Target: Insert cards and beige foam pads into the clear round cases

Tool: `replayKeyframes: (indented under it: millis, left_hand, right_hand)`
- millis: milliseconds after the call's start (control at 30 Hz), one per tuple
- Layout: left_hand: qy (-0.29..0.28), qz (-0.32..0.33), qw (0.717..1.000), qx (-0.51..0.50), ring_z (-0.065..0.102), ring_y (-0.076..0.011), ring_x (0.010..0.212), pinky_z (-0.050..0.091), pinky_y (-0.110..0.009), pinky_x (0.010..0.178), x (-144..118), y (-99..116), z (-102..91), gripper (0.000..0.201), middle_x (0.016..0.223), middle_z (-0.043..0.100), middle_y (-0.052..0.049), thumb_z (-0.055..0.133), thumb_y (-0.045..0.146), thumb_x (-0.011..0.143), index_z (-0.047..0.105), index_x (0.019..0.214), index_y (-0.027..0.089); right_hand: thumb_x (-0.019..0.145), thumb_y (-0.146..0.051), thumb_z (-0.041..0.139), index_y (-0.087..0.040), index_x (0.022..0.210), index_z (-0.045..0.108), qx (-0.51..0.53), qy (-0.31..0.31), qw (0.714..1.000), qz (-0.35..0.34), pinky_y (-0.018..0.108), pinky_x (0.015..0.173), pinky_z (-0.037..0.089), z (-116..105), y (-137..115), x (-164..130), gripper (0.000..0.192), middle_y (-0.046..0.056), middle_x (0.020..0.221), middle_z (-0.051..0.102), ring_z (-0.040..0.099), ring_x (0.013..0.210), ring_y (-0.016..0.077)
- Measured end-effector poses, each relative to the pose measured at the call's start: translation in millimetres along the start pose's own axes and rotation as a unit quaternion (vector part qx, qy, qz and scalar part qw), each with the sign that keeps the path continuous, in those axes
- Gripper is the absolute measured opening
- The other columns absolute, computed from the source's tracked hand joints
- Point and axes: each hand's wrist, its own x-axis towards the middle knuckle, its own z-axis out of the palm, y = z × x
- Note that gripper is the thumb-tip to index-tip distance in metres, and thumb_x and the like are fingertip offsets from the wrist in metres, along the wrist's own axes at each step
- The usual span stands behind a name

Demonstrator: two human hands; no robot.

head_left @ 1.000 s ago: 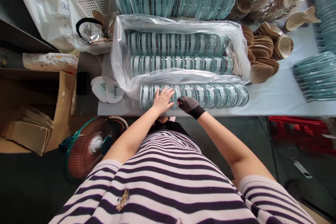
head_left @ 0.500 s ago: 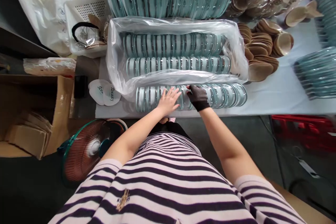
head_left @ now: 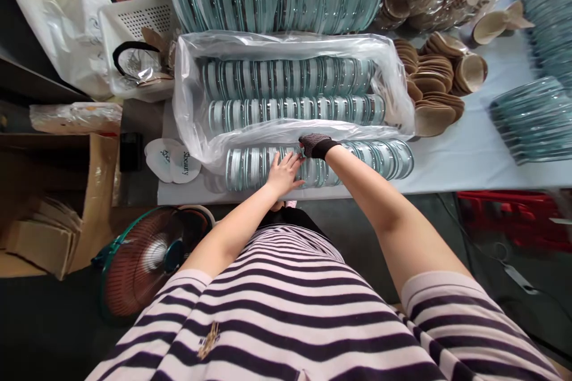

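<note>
Round lids [head_left: 357, 158], teal-rimmed with clear faces, stand on edge in a long row along the near edge of the counter [head_left: 469, 158], just outside the plastic-lined box [head_left: 290, 41]. Since a second ago the gloved right hand [head_left: 315, 144] has travelled from the near side of that row up and over it, and now its fingers are tucked under the loose front lip of the clear bag [head_left: 286, 130], so whether they are closed on the plastic or merely pressed to it I cannot tell. The bare left hand [head_left: 285, 171] has barely shifted: it lies flat on the row with fingers spread and slack, pressing rather than gripping, which looks like steadying the lids while the other hand deals with the bag's edge. Inside the box two more rows of the same lids lie packed tight, glossy and ribbed where rim meets rim; a further bank of them sits beyond the box, and loose stacks rest at the far right. The bag is thin, crinkled and shiny. Brown oval pads [head_left: 440, 92], matt and shallowly cupped, are heaped to the right of the box, and white printed discs [head_left: 174, 161] lie to the left of the near row.
</note>
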Motion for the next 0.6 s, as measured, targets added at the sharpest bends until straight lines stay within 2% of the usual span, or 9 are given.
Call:
replayKeyframes:
  millis: [100,200,300,400,500,600]
  left_hand:
    - [-0.008,-0.009,1.0,0.001,0.025,-0.0291,0.147,0.006,-0.057,0.122,1,0,-0.3,0.074,0.156,0.037,-0.009,0.057,0.052,0.085,0.037,0.15,0.023]
    - [-0.015,-0.021,1.0,0.004,0.026,-0.0293,0.147,0.006,-0.056,0.122,2,1,-1.2,0.075,0.156,0.036,-0.009,0.057,0.054,0.085,0.037,0.15,0.022]
    - [-0.015,-0.016,1.0,0.005,0.026,-0.0285,0.147,0.005,-0.056,0.122,2,1,-1.5,0.074,0.156,0.036,-0.007,0.057,0.053,0.085,0.036,0.15,0.023]
    - [-0.014,-0.015,1.0,0.003,0.027,-0.0277,0.147,0.004,-0.055,0.122,1,1,-1.2,0.073,0.156,0.037,-0.006,0.058,0.051,0.085,0.036,0.15,0.025]
    - [-0.014,-0.015,1.0,0.003,0.025,-0.0274,0.147,0.003,-0.054,0.122,0,2,-0.6,0.073,0.157,0.036,-0.006,0.058,0.052,0.085,0.036,0.149,0.026]
    - [-0.015,-0.016,1.0,0.003,0.025,-0.0272,0.148,0.001,-0.054,0.122,0,2,-1.0,0.072,0.157,0.036,-0.005,0.057,0.052,0.086,0.036,0.149,0.026]
  right_hand:
    - [0.08,-0.02,0.062,-0.016,0.108,0.068,0.006,0.022,1.0,0.005,0.032,0.08,0.049,4,4,1,0.029,0.015,0.107,0.07,0.066,0.1,0.0265]
    - [0.083,-0.019,0.057,-0.016,0.102,0.07,0.012,0.07,0.997,-0.001,0.031,0.08,0.047,7,5,-4,0.023,0.014,0.108,0.07,0.066,0.098,0.0253]
    - [0.083,-0.019,0.056,-0.016,0.103,0.069,0.08,0.12,0.989,-0.008,0.027,0.077,0.046,20,6,-22,0.024,0.011,0.103,0.072,0.066,0.092,0.0215]
    - [0.081,-0.018,0.057,-0.015,0.103,0.069,0.145,0.141,0.979,-0.022,0.024,0.075,0.045,55,2,-52,0.025,0.008,0.1,0.072,0.066,0.089,0.0189]
    - [0.085,-0.019,0.054,-0.015,0.099,0.07,0.152,0.139,0.978,-0.027,0.025,0.076,0.045,109,-10,-81,0.022,0.01,0.104,0.072,0.066,0.092,0.0199]
    - [0.092,-0.021,0.047,-0.018,0.109,0.069,0.157,0.136,0.978,0.011,0.026,0.077,0.046,159,-27,-97,0.028,0.011,0.113,0.07,0.066,0.098,0.0209]
